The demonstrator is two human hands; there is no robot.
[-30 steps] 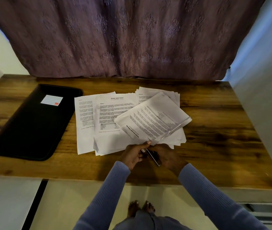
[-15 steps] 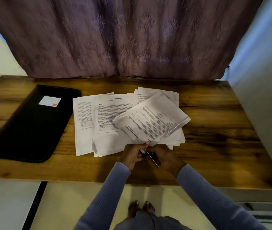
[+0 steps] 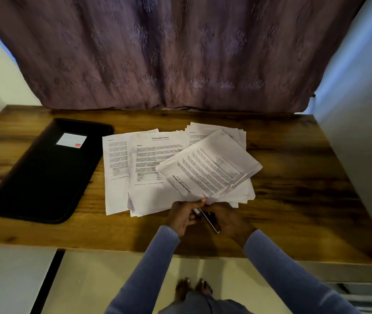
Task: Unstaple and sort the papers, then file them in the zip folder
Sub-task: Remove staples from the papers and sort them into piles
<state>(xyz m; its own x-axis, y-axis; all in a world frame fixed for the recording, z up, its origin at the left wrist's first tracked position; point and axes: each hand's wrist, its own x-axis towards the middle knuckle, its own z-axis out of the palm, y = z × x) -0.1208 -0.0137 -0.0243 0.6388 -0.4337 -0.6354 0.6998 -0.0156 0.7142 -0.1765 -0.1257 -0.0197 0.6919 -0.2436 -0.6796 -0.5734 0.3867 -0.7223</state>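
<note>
Your two hands meet close together just over the near part of the wooden table (image 3: 293,200). Your left hand (image 3: 181,215) pinches the near corner of a stapled bundle of papers (image 3: 207,168) between thumb and fingers, and the bundle rises away from you, tilted, its far end resting on the loose sheets beyond. Your right hand (image 3: 228,219) is wrapped around a slim metal tool (image 3: 208,219), dark with a shiny edge, whose tip sits at that same corner, right between the two hands. Whether the tool has caught the staple you cannot tell; the spot is too small and partly covered by your thumbs.

Past your hands, loose printed sheets (image 3: 148,159) lie spread and overlapping on the table, one headed as a health report, and a further stack (image 3: 216,130) fans out beyond the raised bundle. Well off to the left of your left hand lies the black zip folder (image 3: 44,175), flat and closed, with a white label (image 3: 71,140) on its far end. It sits just beside the leftmost sheet. A purple curtain (image 3: 169,53) hangs beyond the table's far edge.
</note>
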